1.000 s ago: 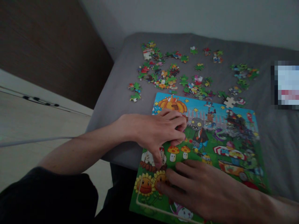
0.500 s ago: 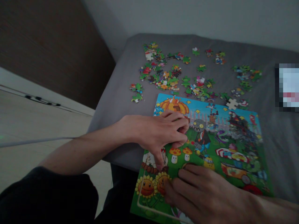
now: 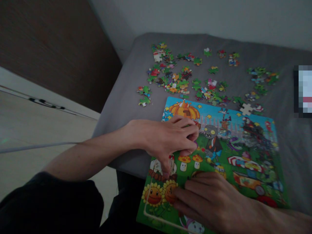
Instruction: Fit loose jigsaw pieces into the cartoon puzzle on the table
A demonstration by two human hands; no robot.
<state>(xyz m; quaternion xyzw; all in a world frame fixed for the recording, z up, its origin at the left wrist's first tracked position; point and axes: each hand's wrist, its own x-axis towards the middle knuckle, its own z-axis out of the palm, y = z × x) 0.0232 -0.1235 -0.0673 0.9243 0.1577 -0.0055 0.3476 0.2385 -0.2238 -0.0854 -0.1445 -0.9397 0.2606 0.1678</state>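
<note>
A colourful cartoon puzzle board (image 3: 243,156) lies on a grey fabric surface (image 3: 126,97), its near end hanging past the edge. My left hand (image 3: 168,139) rests on the board's left part with its fingers curled together below a pumpkin picture and its thumb pressing down near a white figure. What the curled fingers hold is hidden. My right hand (image 3: 214,201) lies flat on the board's near corner, fingers stretched leftward toward two sunflower pictures. Several loose puzzle pieces (image 3: 180,81) are scattered beyond the board.
More loose pieces (image 3: 260,78) lie at the far right of the grey surface, and one white face-down piece (image 3: 246,109) sits by the board's far edge. A dark wooden panel (image 3: 48,48) and pale floor (image 3: 36,130) are on the left. A blurred-out patch (image 3: 303,91) shows at the right edge.
My right hand has drawn back to the right along the board's near edge, uncovering the sunflower pictures. My left hand has stayed in place.
</note>
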